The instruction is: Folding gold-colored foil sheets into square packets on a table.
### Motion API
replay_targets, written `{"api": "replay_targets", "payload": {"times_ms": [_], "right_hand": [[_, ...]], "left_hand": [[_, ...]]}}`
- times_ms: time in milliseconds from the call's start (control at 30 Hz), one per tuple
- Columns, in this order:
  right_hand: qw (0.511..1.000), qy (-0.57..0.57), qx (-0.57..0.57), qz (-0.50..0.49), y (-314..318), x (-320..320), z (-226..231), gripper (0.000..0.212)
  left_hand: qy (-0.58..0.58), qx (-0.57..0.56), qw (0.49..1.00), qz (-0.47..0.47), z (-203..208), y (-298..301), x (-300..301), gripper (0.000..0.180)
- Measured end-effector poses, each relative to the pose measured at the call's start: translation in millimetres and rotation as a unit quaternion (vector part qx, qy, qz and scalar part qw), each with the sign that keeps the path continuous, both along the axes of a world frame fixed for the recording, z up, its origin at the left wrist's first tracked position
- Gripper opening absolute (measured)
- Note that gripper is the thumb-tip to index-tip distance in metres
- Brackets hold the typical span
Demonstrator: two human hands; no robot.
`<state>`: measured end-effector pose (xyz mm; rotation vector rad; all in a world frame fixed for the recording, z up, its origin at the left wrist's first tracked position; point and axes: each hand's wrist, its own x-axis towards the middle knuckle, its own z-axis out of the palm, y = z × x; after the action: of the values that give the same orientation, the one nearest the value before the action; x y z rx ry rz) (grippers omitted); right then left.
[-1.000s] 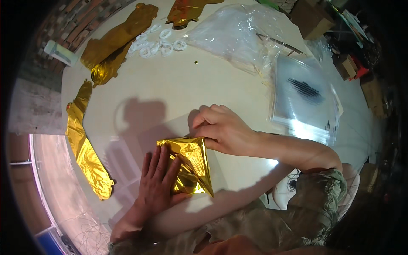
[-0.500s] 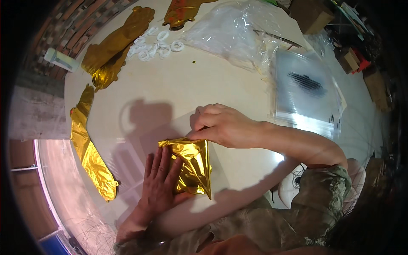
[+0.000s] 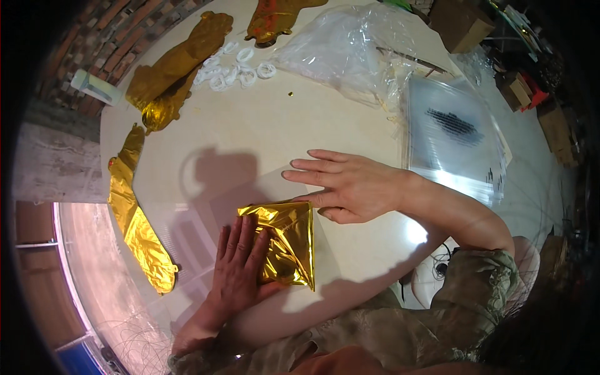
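A folded gold foil balloon lies on the table in front of me, shaped into a rough square with creased, shiny faces. My left hand rests flat on its left side with fingers outstretched. Just above its upper right corner is my right hand, open, fingers spread and pointing left; no object shows in it. Whether its lower fingers touch the foil is hard to tell. Beneath the foil, a clear plastic sheet or bag sticks out.
Flat gold foil balloons lie at the left, far left and back. White ribbon coils sit near them. A crumpled clear plastic bag and a stack of clear bags occupy the far right. A cardboard box stands beyond.
My right hand has opened from a pinch at the foil's top edge and spread its fingers. The foil's right side now lies flatter and squarer. My left hand has stayed on it.
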<state>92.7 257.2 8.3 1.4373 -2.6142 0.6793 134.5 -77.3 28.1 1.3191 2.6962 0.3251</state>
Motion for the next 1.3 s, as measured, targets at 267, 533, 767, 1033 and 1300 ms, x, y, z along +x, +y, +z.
{"api": "replay_targets", "payload": {"times_ms": [267, 533, 767, 1033, 1300], "right_hand": [[0.997, 0.071, -0.018, -0.003, -17, 5, 5, 0.034], [0.998, 0.051, -0.014, -0.016, -22, 8, 10, 0.023], [0.988, -0.015, -0.08, -0.129, -31, 10, 3, 0.018], [0.971, -0.15, -0.089, -0.161, -46, -2, 20, 0.02], [0.959, -0.147, -0.131, -0.206, -50, -18, 5, 0.013]], "left_hand": [[-0.002, 0.015, 1.0, 0.023, 2, 3, 2, 0.099], [0.015, -0.013, 0.999, 0.028, 16, 5, 4, 0.103], [0.037, 0.045, 0.996, 0.071, -8, 1, 10, 0.088], [0.043, 0.065, 0.991, 0.107, -11, 6, 16, 0.08], [0.064, 0.095, 0.986, 0.118, -9, 10, 18, 0.08]]}}
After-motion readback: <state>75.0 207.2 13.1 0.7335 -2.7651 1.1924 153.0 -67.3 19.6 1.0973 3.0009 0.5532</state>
